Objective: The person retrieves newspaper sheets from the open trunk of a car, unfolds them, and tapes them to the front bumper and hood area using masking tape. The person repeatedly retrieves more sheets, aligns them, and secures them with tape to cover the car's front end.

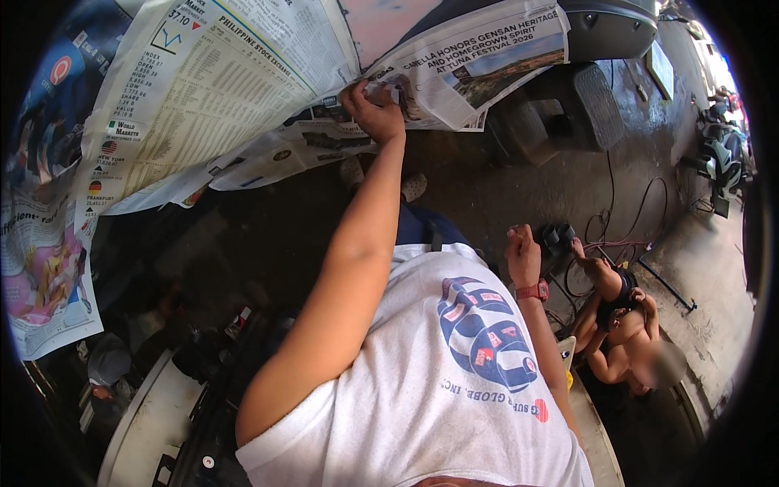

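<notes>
Printed newspaper sheets hang over a large object ahead of me, with a wide newspaper sheet [219, 89] on the left and a second newspaper sheet [495, 65] on the right. Where they meet, my left hand [375, 112] is closed with its fingertips at the newspaper's edge. Between the sheets shows a patchy pink and white panel [389, 24]. My right hand [524, 256], a red watch on its wrist, hangs low beside my body, away from the paper. Its fingers are curled, and whatever they hold, if anything, is hidden.
A dark grey plastic part [608, 32] juts out at upper right, above a black block-like stand [560, 114]. At lower right a person [625, 333] sits low near hoses and cables [600, 243]. A motorcycle [718, 154] stands far right. Pale panels [150, 418] lie behind me.
</notes>
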A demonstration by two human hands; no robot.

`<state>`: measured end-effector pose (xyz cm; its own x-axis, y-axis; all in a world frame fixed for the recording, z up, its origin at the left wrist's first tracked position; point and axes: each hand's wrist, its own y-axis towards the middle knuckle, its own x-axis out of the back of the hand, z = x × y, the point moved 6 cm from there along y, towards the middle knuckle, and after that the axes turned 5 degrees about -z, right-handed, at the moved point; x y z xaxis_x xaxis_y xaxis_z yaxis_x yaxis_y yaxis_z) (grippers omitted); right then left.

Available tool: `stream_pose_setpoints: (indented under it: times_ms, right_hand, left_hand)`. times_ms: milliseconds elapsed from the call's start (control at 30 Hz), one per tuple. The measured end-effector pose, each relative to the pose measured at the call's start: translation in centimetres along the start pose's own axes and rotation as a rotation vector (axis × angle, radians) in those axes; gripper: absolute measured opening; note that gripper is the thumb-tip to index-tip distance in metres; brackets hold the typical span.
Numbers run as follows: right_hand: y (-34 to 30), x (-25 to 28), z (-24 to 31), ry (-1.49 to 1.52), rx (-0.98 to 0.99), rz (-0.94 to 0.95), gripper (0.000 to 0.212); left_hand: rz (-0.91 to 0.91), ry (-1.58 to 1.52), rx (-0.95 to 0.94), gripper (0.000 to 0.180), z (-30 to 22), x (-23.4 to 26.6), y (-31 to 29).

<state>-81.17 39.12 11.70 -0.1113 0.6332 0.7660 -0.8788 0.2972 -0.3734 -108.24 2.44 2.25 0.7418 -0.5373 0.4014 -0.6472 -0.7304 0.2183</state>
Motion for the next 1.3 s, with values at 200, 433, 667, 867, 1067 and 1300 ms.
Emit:
stream_pose_setpoints:
  times_ms: [200,433,667,867,1067,1300]
  right_hand:
    - [2.0,-0.7,4.2,0.082,0.113,0.032,0.030]
    - [4.6,-6.8,14.0,0.412,0.163,0.423,0.079]
    - [3.4,-10.1,21.8,0.673,0.267,0.680,0.066]
    - [3.2,-14.6,17.9,0.595,-0.025,0.857,0.025]
    - [-1.9,-13.4,21.2,0.606,0.739,0.110,0.014]
    - [3.1,-18.1,15.9,0.998,-0.114,-0.044,0.069]
  left_hand:
    - [0.074,0.049,0.061,0.064,0.0,1.2,0.9]
    - [1.002,-0.178,0.336,0.034,-2.0,8.2,-4.9]
    - [1.088,-0.208,0.485,0.011,-2.9,14.3,-4.9]
    - [0.944,0.009,0.059,0.015,-5.7,15.1,3.7]
    - [0.694,0.426,-0.557,0.014,-7.9,14.5,6.6]
    - [1.393,0.407,-1.121,0.025,-10.9,12.7,-0.6]
